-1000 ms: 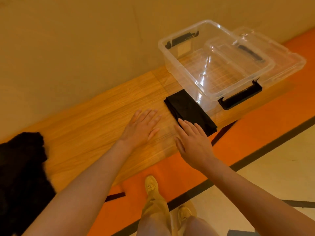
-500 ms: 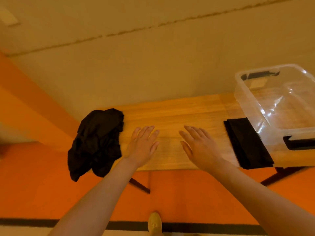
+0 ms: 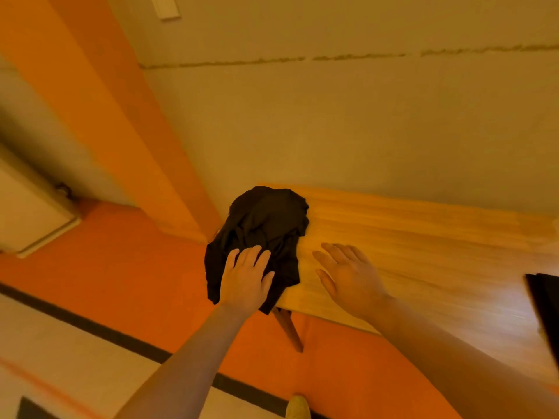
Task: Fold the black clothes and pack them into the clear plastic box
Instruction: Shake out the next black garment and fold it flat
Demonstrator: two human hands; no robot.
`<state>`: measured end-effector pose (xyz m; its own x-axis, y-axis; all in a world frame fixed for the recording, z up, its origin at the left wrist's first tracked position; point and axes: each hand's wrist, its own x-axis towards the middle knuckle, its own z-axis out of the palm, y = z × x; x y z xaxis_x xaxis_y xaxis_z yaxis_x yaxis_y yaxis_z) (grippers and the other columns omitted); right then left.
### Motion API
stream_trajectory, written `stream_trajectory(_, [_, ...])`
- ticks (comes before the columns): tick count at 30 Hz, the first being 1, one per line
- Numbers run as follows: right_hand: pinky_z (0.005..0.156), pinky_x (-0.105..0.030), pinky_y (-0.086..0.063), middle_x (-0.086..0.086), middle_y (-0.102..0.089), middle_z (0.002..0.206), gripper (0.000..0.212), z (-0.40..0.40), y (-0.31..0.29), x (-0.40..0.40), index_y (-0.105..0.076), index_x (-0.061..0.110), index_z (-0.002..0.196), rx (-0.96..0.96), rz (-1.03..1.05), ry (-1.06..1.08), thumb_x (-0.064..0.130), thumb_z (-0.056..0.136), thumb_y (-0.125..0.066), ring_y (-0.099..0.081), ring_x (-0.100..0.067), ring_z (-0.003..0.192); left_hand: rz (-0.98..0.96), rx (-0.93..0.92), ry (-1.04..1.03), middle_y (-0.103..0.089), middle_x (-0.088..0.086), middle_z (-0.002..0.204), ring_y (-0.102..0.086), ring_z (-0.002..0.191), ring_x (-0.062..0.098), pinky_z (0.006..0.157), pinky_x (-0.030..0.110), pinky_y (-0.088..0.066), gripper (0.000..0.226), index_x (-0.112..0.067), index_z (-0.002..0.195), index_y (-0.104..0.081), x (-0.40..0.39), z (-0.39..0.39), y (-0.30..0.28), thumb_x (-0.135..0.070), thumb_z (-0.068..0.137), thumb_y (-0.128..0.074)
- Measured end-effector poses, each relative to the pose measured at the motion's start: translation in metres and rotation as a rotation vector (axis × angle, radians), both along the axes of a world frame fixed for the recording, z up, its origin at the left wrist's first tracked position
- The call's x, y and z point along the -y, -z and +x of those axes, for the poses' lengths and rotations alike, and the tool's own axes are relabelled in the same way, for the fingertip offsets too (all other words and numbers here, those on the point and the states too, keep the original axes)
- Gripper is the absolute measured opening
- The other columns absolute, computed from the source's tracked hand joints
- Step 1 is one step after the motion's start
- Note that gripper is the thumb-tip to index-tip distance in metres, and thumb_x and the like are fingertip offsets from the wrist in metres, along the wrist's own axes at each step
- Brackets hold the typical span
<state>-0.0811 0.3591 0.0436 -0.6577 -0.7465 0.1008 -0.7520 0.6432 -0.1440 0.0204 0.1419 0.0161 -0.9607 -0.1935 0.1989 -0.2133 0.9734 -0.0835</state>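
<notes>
Head view, left hand (image 3: 245, 278) fingers spread over crumpled black clothes (image 3: 266, 225), right hand (image 3: 348, 275) fingers spread over table (image 3: 423, 231)

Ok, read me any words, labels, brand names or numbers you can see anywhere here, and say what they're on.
None can be read. The crumpled black garment, the folded black cloth at the right edge and the wooden table bear no visible print. The pale plate on the wall looks blank.

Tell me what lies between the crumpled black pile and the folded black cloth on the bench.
Head view: only the right hand, open over bare wood of the bench, between the crumpled black pile and folded black cloth.
</notes>
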Motion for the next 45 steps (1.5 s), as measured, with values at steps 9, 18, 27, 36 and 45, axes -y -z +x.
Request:
stream_trajectory(9, [0.079, -0.036, -0.057, -0.001, -0.069, 0.106, 0.04, 0.007, 0.043, 0.099, -0.07, 0.021, 0.112, 0.035, 0.039, -0.074, 0.038, 0.076, -0.075, -0.069, -0.021, 0.094, 0.171, 0.094, -0.156, -0.06, 0.009, 0.125, -0.058, 0.116, 0.028, 0.096, 0.053, -0.046, 0.055, -0.013, 0.12, -0.063, 0.07, -0.001, 0.04, -0.035, 0.073, -0.081])
stream_trajectory(18, [0.101, -0.033, -0.037, 0.0, -0.046, 0.14, 0.055, 0.007, 0.074, 0.159, -0.027, 0.023, 0.149, 0.226, 0.081, 0.05, 0.04, 0.099, -0.044, -0.046, -0.02, 0.125, 0.246, 0.103, -0.1, -0.037, -0.003, 0.147, -0.031, 0.138, 0.017, 0.111, 0.04, -0.013, 0.055, -0.023, 0.14, -0.043, 0.085, -0.041, 0.047, -0.043, 0.091, -0.058])
stream_trajectory(27, [0.083, -0.027, -0.049, 0.003, -0.067, 0.1, 0.015, -0.026, 0.065, 0.17, -0.072, 0.018, 0.103, 0.266, -0.398, 0.106, 0.023, 0.091, -0.063, -0.06, -0.014, 0.095, 0.444, -0.213, -0.097, -0.061, -0.009, 0.091, -0.058, 0.09, 0.012, 0.093, 0.034, -0.028, 0.005, -0.023, 0.088, -0.061, 0.095, -0.04, 0.044, -0.018, 0.091, -0.062])
stream_trajectory(36, [0.072, -0.005, -0.043, 0.016, -0.062, 0.091, 0.016, -0.041, -0.011, 0.171, -0.063, 0.02, 0.109, 0.579, -0.734, 0.125, 0.018, 0.097, -0.052, -0.058, 0.009, 0.084, 0.808, -0.348, -0.017, -0.045, -0.007, 0.067, -0.037, 0.056, 0.011, 0.058, 0.015, -0.035, 0.008, -0.019, 0.097, -0.047, 0.102, -0.065, -0.046, -0.016, 0.102, -0.042])
stream_trajectory(45, [0.064, -0.013, -0.044, 0.011, -0.055, 0.086, 0.02, -0.047, -0.061, 0.168, -0.053, 0.019, 0.102, 0.563, -0.809, 0.11, 0.022, 0.104, -0.033, -0.055, -0.003, 0.077, 0.665, -0.207, 0.172, -0.052, -0.015, 0.112, -0.048, 0.092, -0.003, 0.069, 0.012, -0.041, 0.048, -0.022, 0.125, -0.05, 0.1, -0.054, -0.075, -0.051, 0.087, -0.06])
